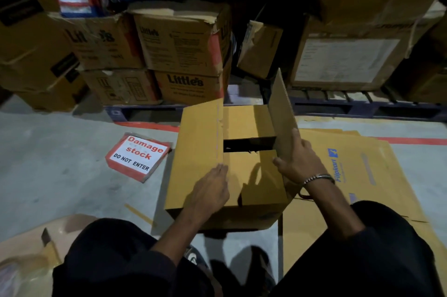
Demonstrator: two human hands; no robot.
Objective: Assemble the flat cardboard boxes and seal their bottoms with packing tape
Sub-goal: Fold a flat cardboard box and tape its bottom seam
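A brown cardboard box [244,183] stands on the floor in front of me, bottom side up. Its two short flaps are folded in with a dark gap between them. The left long flap [198,151] lies nearly flat, and my left hand [212,190] presses on it with straight fingers at its inner edge. The right long flap [281,112] stands upright. My right hand [297,161] holds it near its base, thumb inside and fingers on the outer face. No tape is in sight.
Flat cardboard boxes [358,175] with blue print lie stacked on the floor at right. A "Damage stock" sign [137,155] lies at left. Stacked cartons [179,49] on pallets [362,105] line the back. More cardboard [26,255] lies at lower left.
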